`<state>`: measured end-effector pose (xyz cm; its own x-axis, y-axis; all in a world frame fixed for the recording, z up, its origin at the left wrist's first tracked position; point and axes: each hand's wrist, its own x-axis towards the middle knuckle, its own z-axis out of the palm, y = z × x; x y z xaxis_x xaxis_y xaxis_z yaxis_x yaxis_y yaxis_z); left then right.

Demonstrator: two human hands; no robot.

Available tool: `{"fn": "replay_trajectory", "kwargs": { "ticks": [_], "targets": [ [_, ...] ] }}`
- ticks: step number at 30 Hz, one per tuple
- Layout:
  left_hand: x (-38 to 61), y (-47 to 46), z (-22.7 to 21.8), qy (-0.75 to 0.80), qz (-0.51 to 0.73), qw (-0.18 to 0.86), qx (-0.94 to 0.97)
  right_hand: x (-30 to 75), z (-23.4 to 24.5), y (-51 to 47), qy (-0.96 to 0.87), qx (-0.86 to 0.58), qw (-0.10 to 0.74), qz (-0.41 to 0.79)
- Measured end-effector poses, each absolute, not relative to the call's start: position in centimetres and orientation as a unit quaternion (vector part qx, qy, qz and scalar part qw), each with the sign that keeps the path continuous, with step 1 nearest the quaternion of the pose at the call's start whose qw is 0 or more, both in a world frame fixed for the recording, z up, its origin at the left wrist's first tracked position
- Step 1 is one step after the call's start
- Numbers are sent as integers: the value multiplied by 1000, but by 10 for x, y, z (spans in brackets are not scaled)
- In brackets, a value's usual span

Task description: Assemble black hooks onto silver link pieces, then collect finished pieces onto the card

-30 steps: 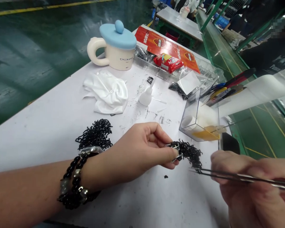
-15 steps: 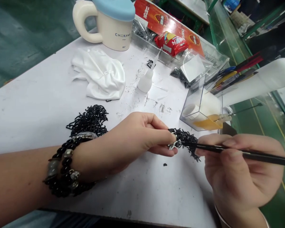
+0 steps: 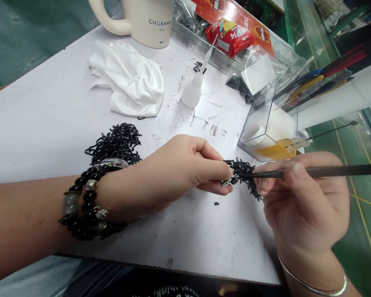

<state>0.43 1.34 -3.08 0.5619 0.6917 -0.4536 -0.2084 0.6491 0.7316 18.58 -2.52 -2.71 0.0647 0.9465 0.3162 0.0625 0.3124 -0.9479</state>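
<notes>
A heap of small black pieces (image 3: 117,140) lay on the white table (image 3: 43,123) just beyond the beaded bracelets (image 3: 88,202) on the left wrist. Next, the left hand (image 3: 185,173) pinched a small silvery piece (image 3: 228,180) between thumb and fingers, with a black cluster (image 3: 246,168) just past the fingertips, whether hanging or resting being unclear. Farther right, the right hand (image 3: 306,202) had thumb and fingers closed around dark tweezers (image 3: 327,170), held like a pen, whose tips reached the silvery piece; whether they gripped it could not be made out.

Glossy black pieces (image 3: 243,166), smooth cloth (image 3: 132,82)
</notes>
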Motion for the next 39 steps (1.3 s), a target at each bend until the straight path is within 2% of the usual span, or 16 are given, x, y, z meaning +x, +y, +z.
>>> {"fn": "replay_trajectory", "kwargs": {
  "ticks": [11,23,39],
  "targets": [
    [3,12,-32,393,256,776,422,183,-25,-28,-552,-467,579,376],
    [4,13,-34,386,230,828,335,190,-23,-24,-581,-437,567,387],
    [7,13,-31,379,247,848,275,189,-27,-26,-610,-426,585,324]
  ]
}}
